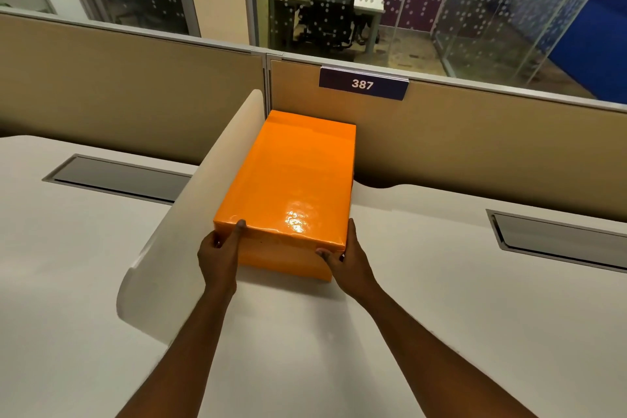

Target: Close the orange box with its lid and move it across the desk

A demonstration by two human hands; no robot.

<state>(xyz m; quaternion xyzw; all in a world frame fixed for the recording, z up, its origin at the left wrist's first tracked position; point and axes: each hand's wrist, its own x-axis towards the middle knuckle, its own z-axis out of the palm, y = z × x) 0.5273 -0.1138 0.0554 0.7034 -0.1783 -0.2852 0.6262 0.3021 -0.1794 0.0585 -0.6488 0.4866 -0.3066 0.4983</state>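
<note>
The glossy orange lid covers the orange box, whose lower front wall shows beneath the lid's rim. The box rests on the white desk, its far end close to the beige partition. My left hand grips the near left corner, thumb on the lid's top edge. My right hand holds the near right corner, fingers on the lid's front rim.
A white curved divider stands right against the box's left side. A beige partition with a "387" sign runs behind. Grey cable flaps lie in the desk at left and right.
</note>
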